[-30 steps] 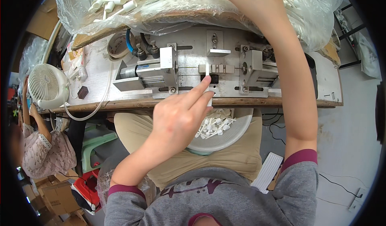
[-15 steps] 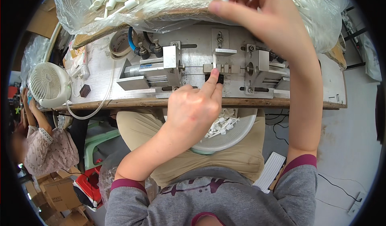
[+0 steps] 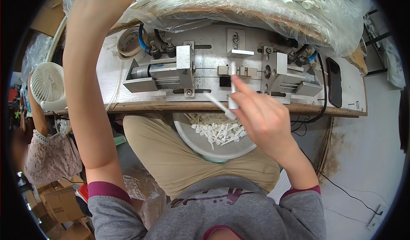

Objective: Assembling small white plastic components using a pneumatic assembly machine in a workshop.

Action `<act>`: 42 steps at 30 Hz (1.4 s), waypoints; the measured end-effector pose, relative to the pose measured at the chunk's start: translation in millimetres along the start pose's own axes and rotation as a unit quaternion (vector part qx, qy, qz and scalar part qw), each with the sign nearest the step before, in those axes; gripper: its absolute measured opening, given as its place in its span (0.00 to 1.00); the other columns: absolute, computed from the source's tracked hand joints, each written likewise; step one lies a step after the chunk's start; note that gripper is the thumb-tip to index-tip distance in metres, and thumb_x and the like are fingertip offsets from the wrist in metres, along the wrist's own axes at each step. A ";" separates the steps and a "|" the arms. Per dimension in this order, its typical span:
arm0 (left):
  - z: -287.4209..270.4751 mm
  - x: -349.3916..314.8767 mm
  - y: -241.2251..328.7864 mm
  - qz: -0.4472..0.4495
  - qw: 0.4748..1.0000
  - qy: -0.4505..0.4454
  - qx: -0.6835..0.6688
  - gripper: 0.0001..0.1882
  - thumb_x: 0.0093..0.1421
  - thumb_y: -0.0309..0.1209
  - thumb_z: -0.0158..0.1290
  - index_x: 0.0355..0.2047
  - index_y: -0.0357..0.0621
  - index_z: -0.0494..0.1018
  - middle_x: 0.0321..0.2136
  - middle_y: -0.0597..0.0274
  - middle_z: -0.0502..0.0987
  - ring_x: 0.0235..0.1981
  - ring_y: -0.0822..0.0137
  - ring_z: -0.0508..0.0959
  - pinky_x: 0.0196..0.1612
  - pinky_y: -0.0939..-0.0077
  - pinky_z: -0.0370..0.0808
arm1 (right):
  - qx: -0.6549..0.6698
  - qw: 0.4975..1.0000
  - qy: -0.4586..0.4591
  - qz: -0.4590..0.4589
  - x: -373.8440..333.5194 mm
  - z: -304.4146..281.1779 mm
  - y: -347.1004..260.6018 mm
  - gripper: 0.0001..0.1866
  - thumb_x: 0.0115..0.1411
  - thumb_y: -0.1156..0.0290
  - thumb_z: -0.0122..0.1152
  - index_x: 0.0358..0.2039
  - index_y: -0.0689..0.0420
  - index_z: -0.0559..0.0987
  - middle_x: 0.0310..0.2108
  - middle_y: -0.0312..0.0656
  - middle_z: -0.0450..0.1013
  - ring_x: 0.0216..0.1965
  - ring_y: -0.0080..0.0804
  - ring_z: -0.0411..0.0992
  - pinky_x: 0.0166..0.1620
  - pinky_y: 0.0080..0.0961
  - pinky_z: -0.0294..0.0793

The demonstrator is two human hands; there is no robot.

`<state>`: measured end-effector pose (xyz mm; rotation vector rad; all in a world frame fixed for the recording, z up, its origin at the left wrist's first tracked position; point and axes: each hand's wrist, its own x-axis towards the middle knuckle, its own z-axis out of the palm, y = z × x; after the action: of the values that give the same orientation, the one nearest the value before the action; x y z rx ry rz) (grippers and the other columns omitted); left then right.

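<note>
My right hand (image 3: 267, 116) is over the front of a metal fixture, its fingers pinched round a white plastic scoop (image 3: 233, 101). Its index fingertip reaches a white piece (image 3: 233, 67) in the small slotted block (image 3: 245, 71) at the fixture's middle. A second, blurred white scoop (image 3: 220, 105) is tilted just left of the fingers, over the table edge; whether it touches the hand I cannot tell. My left hand (image 3: 100, 3) is up at the far left by the pile of white scoops (image 3: 143, 0); its thumb is stretched out and most fingers are cut off by the picture's edge.
Two metal cylinder units, left (image 3: 164, 75) and right (image 3: 286, 73), flank the block. A basin (image 3: 183, 139) of white scoops is at my lap. A phone (image 3: 334, 82) lies at right, a tape roll (image 3: 129, 43) and a fan (image 3: 47, 86) at left. Another person's sleeve (image 3: 53, 157) shows far left.
My right hand has come down from the far pile to the block with a white scoop. My left hand has left the block and gone up to the far-left pile. A scoop now hangs tilted near the table edge.
</note>
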<state>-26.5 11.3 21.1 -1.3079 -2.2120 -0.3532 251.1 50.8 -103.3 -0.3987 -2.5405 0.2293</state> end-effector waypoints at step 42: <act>29.3 -143.9 89.9 0.223 0.944 -0.119 -0.213 0.16 0.46 0.28 0.67 0.37 0.43 0.82 0.48 0.59 0.82 0.19 0.66 0.77 0.26 0.74 0.74 | 0.248 0.943 0.037 0.219 150.2 -72.6 64.7 0.18 0.53 0.69 0.69 0.41 0.67 0.80 0.31 0.48 0.79 0.29 0.31 0.77 0.36 0.24 0.76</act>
<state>97.2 -34.9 -89.4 -2.1330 -2.0038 -0.5397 185.4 166.7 16.1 -0.7437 -2.1826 0.9769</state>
